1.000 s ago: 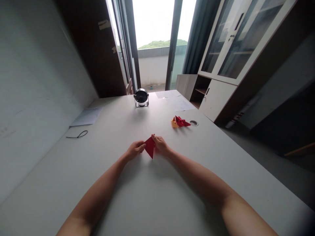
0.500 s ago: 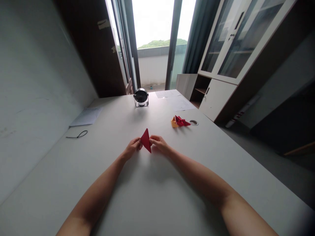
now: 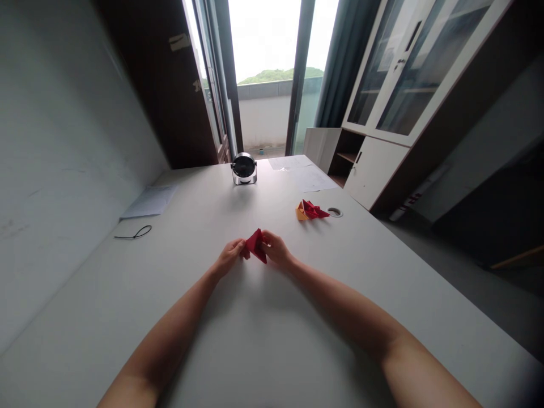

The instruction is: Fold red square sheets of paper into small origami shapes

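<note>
A small folded red paper (image 3: pixel 256 246) is pinched between both of my hands just above the white table (image 3: pixel 255 340). My left hand (image 3: pixel 230 256) grips its left edge with thumb and fingers closed. From the right, my right hand (image 3: pixel 276 250) pinches the other side. The paper looks like a triangle folded down on itself. Both forearms reach in from the bottom of the view.
Folded red and orange paper pieces (image 3: pixel 310 211) lie to the right beside a cable hole (image 3: pixel 335 212). A small round desk fan (image 3: pixel 243 168) stands at the far edge. Paper sheets (image 3: pixel 149 201) and a black cable tie (image 3: pixel 134 233) lie to the left. A cabinet (image 3: pixel 374 164) stands right.
The red paper was turned upright between my hands, then folded or tipped down into a smaller shape. Both hands stayed close together at the same spot.
</note>
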Motion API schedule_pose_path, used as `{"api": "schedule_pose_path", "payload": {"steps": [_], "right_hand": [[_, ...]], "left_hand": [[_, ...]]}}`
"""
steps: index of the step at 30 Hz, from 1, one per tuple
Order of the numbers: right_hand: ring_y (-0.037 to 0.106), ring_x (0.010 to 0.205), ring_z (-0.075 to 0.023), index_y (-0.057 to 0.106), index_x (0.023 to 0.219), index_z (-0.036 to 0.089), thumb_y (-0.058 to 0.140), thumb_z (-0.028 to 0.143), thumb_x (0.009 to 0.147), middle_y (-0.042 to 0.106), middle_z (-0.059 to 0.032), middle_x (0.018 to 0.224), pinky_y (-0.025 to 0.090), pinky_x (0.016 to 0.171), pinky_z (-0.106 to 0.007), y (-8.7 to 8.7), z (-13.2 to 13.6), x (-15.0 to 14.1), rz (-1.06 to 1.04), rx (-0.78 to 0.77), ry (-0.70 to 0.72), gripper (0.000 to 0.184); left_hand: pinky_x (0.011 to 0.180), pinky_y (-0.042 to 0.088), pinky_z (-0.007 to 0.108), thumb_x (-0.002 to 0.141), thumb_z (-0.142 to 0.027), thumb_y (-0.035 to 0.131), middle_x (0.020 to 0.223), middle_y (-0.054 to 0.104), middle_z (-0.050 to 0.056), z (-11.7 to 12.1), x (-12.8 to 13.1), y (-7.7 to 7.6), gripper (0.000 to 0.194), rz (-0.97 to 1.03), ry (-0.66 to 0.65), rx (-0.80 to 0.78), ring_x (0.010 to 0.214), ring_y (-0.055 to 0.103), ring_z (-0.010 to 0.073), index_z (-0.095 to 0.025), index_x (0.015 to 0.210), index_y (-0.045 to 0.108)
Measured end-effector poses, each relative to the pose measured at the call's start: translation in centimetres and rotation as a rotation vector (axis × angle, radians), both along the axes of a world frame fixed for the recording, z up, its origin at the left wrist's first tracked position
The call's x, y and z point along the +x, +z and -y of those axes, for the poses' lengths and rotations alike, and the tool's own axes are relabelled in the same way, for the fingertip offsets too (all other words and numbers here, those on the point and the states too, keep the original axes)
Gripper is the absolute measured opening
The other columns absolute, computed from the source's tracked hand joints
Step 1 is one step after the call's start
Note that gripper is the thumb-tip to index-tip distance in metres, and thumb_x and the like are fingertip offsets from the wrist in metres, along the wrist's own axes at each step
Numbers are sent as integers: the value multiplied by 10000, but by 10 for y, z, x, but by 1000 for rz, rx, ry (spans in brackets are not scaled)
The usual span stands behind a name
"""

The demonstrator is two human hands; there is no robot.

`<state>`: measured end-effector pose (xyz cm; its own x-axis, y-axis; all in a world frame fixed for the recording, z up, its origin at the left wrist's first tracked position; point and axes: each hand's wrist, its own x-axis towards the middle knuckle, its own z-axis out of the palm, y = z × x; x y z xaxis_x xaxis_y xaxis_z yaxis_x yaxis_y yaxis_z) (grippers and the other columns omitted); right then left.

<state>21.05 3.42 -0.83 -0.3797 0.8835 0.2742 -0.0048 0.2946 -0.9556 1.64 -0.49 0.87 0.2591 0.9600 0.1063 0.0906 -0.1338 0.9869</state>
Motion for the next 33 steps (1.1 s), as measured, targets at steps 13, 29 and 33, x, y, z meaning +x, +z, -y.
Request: {"api": "schedule_pose_path", "payload": {"steps": [13, 29, 33], "right_hand": [[593, 806, -184, 737, 931, 191, 473, 184, 832, 668, -62, 895, 440, 729, -296, 0, -3, 0, 22, 180, 41, 283], [574, 728, -167, 689, 806, 170, 539, 278, 799, 670, -40, 780, 456, 724, -300, 7, -3, 2, -74, -77, 207, 184], [521, 648, -136, 672, 1007, 186, 585, 378, 844, 637, -4, 734, 419, 625, -252, 0, -3, -1, 6, -27, 154, 267]], "left_hand": [[662, 432, 244, 836, -484, 639, 789, 663, 44, -7, -1, -12, 376, 58, 72, -56, 707, 555, 142, -121, 924, 688], [580, 399, 225, 846, -543, 588, 719, 615, 8, -8, -5, -14, 403, 21, 136, -60, 622, 514, 122, -147, 864, 655], [629, 428, 235, 852, -518, 593, 761, 644, 25, -7, -1, -17, 384, -59, 104, 6, 680, 543, 138, -143, 875, 674]]}}
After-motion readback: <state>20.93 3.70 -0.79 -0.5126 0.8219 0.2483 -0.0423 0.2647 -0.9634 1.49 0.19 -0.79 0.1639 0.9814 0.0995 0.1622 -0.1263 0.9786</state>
